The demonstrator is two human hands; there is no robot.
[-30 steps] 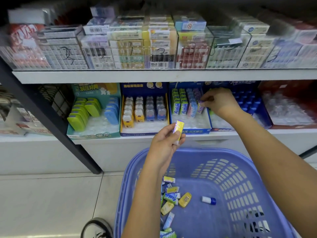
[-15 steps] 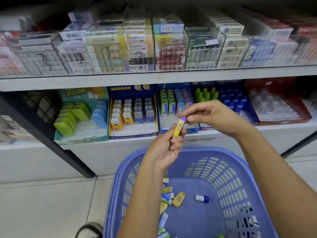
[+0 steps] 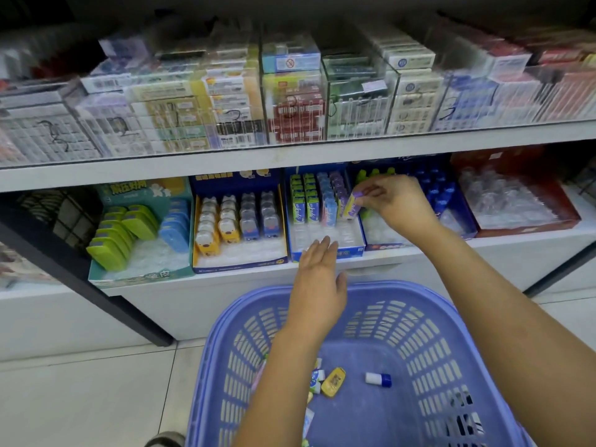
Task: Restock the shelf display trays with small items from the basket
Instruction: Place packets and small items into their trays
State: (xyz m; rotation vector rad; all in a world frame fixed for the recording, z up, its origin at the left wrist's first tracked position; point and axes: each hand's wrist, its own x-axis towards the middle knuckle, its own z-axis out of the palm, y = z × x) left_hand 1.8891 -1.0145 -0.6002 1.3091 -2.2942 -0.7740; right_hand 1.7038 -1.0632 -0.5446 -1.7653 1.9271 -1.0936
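Several display trays sit side by side on the lower shelf (image 3: 322,269). Farthest left is a teal tray (image 3: 142,275) with green and blue cases, then a blue-and-yellow tray (image 3: 240,267) holding rows of small yellow and blue figures. Next comes a blue tray (image 3: 350,251) with rows of green, blue and purple packs at its back and bare clear slots at its front. The left hand (image 3: 317,285) hovers over that tray's front edge, fingers spread apart and holding nothing. The right hand (image 3: 392,201) pinches a small purple pack (image 3: 351,204) at the right end of those rows. Below, a blue basket (image 3: 429,359) stands on the tiled floor with a few small items, among them a yellow case (image 3: 334,378) and a blue-and-white capsule (image 3: 379,379).
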